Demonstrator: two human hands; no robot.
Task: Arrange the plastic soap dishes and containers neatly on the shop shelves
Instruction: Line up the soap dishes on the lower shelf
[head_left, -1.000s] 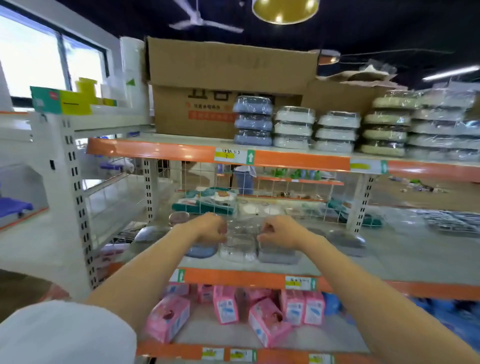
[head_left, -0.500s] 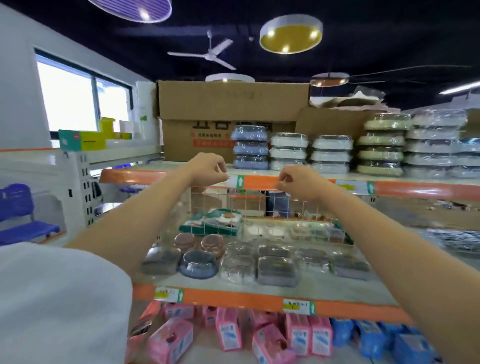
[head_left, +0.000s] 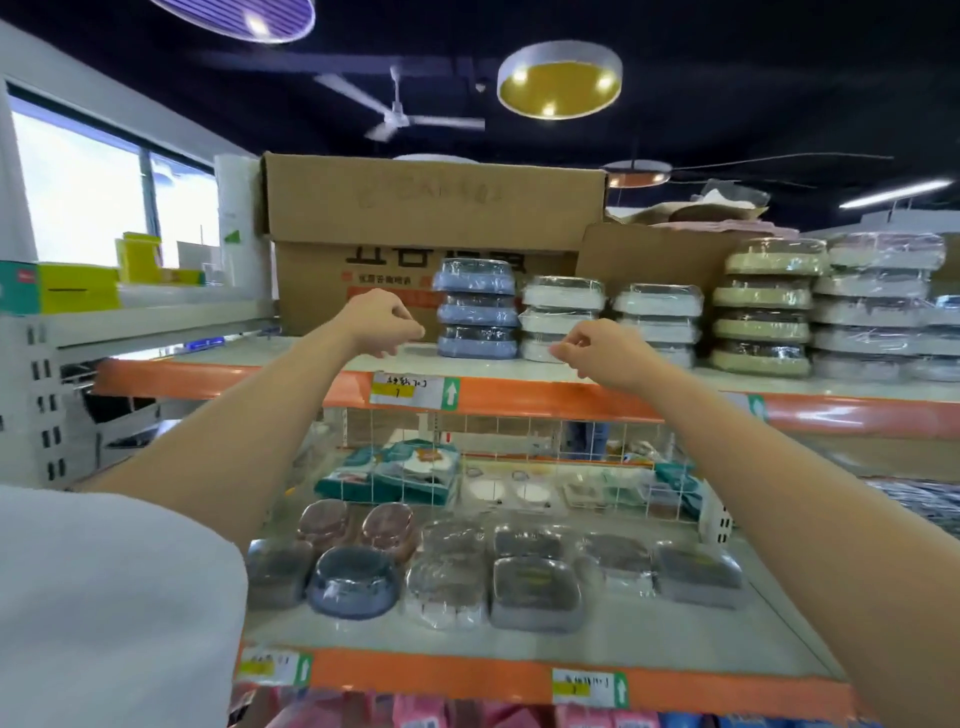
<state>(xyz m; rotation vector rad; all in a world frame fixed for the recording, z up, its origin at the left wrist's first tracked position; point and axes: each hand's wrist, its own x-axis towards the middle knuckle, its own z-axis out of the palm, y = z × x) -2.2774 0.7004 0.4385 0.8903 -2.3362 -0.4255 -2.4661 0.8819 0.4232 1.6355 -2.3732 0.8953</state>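
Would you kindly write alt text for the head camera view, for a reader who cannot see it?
Two bare hands, left hand and right hand, reach with curled fingers, holding nothing, toward stacked wrapped soap dishes: a blue stack and a white stack on the orange-edged upper shelf. Below, clear and grey dishes lie in rows.
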